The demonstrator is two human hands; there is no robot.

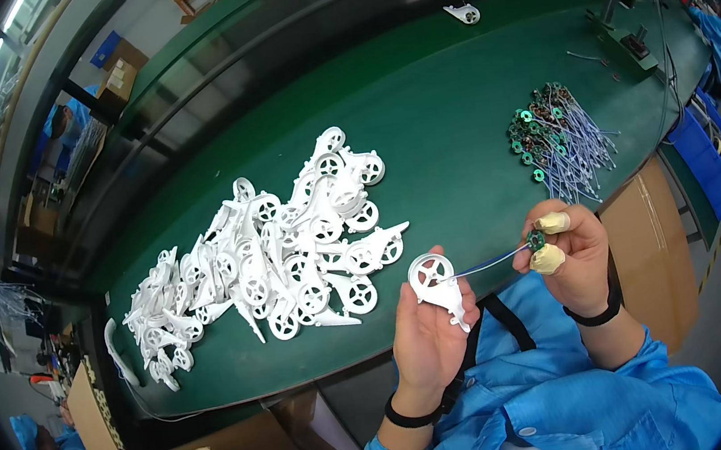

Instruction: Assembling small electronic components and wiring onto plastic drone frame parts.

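In my left hand [428, 334] lies a white plastic part [436, 286] with a round spoked ring and a tapering arm; the fingers are closed round it. My right hand [576, 257], with pale finger cots on thumb and finger, pinches a small round green circuit board [535, 240]. From that board a bluish-white wire [487, 262] runs left to the spoked ring; whether it passes through cannot be told. Both hands are above the front edge of the green workbench [438, 125].
A big heap of similar white plastic parts [292, 251] covers the bench's left half. Wired green boards [562, 142] are piled at the right. One white part [465, 13] lies at the back. Cardboard boxes [652, 252] and a blue bin [708, 155] stand beside the bench.
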